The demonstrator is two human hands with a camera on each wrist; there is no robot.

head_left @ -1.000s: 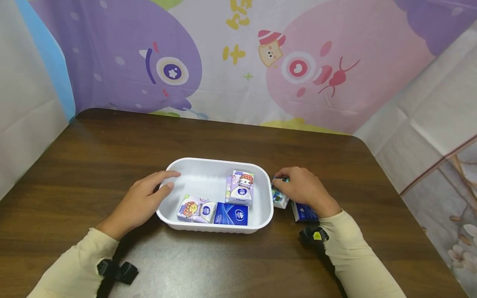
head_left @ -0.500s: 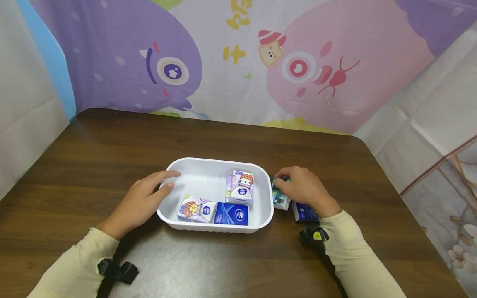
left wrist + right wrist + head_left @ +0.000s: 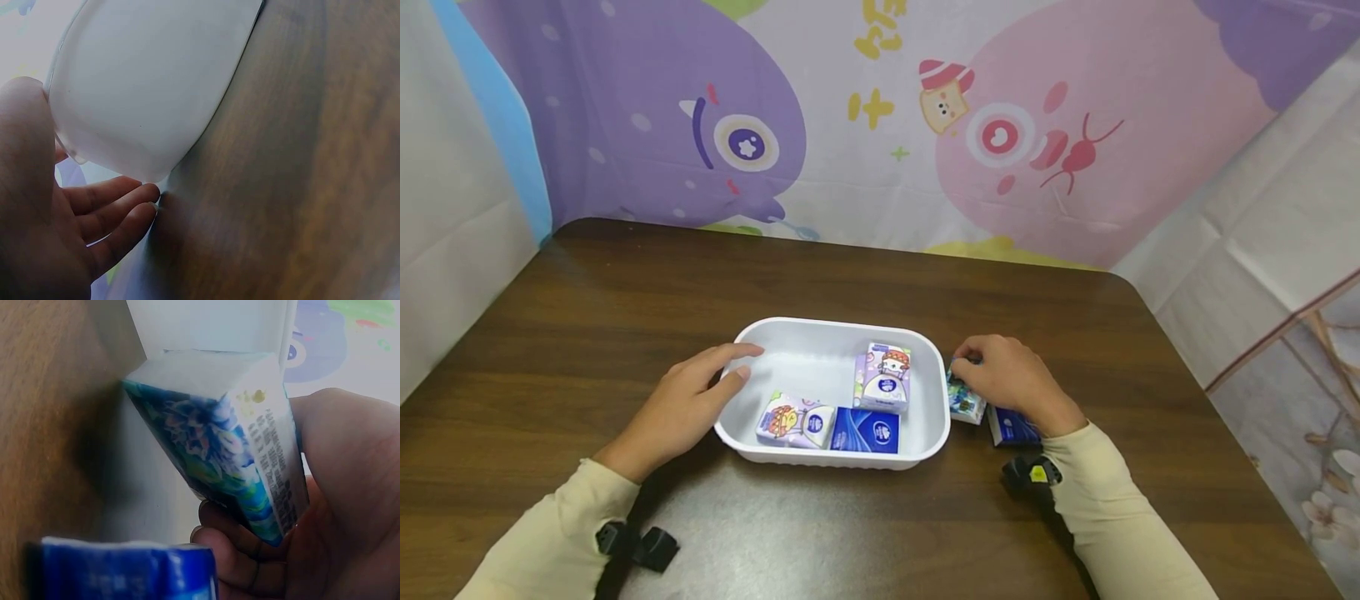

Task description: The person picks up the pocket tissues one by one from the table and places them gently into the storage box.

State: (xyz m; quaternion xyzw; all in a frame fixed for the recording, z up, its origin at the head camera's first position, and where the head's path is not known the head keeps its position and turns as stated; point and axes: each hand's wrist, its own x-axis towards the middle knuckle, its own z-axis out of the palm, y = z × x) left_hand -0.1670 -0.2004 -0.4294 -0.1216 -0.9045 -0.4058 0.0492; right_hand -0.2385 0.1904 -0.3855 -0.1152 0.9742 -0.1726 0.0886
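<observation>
A white plastic tray [image 3: 833, 333] sits on the table with several tissue packs inside. My left hand [image 3: 688, 404] holds its left end, thumb and forefinger over the rim, the other fingers against the outside wall in the left wrist view. Just right of the tray, my right hand [image 3: 1011, 379] pinches a tissue pack [image 3: 206, 434] with a blue-green flower print. That pack stands tilted in the right wrist view, partly covered by the hand in the head view. A dark blue tissue pack [image 3: 1015, 427] lies under the right wrist.
Inside the tray, purple cartoon tissue packs [image 3: 883, 379] lie at the right, another cartoon pack [image 3: 792, 421] at the front, and a blue pack [image 3: 867, 431] at the front right. Brown wooden table [image 3: 850, 533] surrounds the tray. A printed cartoon cloth [image 3: 865, 183] hangs behind.
The flower-print tissue pack has turned and shifted slightly in my right hand's fingers. My left hand and the tray stay in place.
</observation>
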